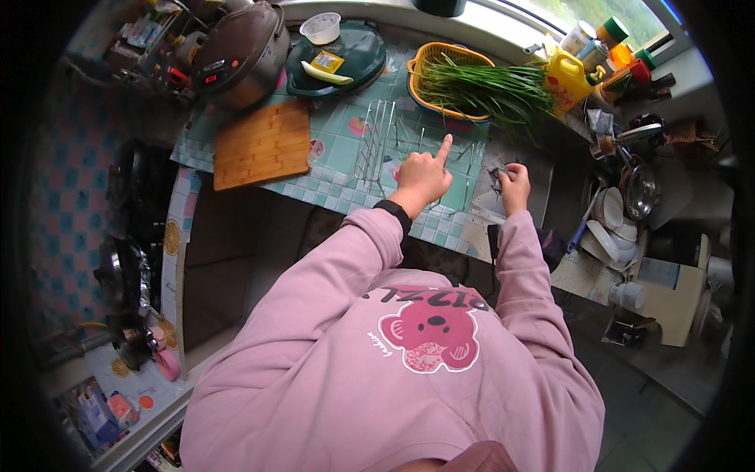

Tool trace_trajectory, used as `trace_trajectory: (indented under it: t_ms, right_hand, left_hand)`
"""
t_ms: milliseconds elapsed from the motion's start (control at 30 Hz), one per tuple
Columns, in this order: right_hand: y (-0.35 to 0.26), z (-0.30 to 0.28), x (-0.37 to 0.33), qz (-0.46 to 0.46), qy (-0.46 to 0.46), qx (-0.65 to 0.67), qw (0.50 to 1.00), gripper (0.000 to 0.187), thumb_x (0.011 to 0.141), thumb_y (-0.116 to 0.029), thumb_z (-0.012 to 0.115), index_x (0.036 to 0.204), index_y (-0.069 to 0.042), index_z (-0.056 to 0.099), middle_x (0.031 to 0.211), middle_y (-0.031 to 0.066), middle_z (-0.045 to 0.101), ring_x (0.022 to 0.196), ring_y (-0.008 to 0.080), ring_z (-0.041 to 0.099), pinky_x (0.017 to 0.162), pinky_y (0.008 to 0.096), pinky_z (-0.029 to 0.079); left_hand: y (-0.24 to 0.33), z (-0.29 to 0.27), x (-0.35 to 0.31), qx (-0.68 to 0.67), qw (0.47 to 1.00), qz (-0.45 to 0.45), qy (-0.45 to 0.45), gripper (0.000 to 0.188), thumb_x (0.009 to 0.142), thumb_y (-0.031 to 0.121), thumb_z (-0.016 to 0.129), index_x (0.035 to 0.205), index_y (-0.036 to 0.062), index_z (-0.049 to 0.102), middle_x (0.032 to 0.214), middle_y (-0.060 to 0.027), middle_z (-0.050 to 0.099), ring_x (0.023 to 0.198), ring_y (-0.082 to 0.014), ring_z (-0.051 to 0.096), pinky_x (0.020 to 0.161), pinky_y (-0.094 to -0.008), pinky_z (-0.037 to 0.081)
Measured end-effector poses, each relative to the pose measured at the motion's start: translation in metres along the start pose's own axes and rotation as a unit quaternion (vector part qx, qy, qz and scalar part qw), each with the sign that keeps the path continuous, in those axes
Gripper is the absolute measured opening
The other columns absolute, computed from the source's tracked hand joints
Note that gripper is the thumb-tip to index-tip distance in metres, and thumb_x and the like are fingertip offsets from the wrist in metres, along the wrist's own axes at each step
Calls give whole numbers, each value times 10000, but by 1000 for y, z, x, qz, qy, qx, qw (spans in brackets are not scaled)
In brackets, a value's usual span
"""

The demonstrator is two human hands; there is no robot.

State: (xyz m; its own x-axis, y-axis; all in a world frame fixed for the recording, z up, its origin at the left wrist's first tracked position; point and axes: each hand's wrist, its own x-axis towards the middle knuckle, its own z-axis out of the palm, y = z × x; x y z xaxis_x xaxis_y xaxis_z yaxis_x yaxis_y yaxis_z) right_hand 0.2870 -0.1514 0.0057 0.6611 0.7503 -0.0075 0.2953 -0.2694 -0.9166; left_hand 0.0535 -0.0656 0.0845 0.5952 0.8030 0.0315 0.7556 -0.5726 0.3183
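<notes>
My left hand (425,175) is over the wire rack (376,148) on the counter, its index finger stretched out and the others curled. Nothing shows between its fingers; whether it touches the rack is unclear. The rack is of thin silvery metal, with several prongs standing up. To its right, my right hand (515,189) pinches a small grey, crumpled piece (497,169), perhaps a scrubber, at the near left edge of the metal sink (543,167). Behind the rack stands an orange basket (412,82) piled with long green chives (494,85).
A wooden cutting board (263,145) lies at the counter's left, before a brown electric cooker (240,59). A dark green lid-like thing (366,59) bears a clear tub (320,28). Yellow jug (568,81) and bottles stand at the window. Stacked bowls (621,236) crowd the right.
</notes>
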Motion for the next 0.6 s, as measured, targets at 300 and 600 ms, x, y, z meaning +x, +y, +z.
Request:
trace_trajectory:
  t_ms: [300, 600]
  right_hand:
    - [-54, 35, -21, -80, -132, -50, 987, 190, 849, -15, 659, 1038, -27, 674, 885, 114, 719, 796, 168, 691, 711, 285, 526]
    - [-81, 56, -2, -4, -75, -90, 993, 92, 779, -24, 693, 869, -27, 711, 785, 156, 704, 737, 257, 701, 659, 333, 525]
  left_hand:
    - [1, 0, -1, -10, 1000, -3, 5, 756, 813, 316, 600, 1513, 248, 326, 813, -135, 661, 778, -345, 641, 658, -461, 547]
    - [1, 3, -1, 4, 1000, 13, 5, 753, 819, 298, 598, 1514, 201, 325, 816, -137, 666, 765, -351, 637, 670, -458, 549]
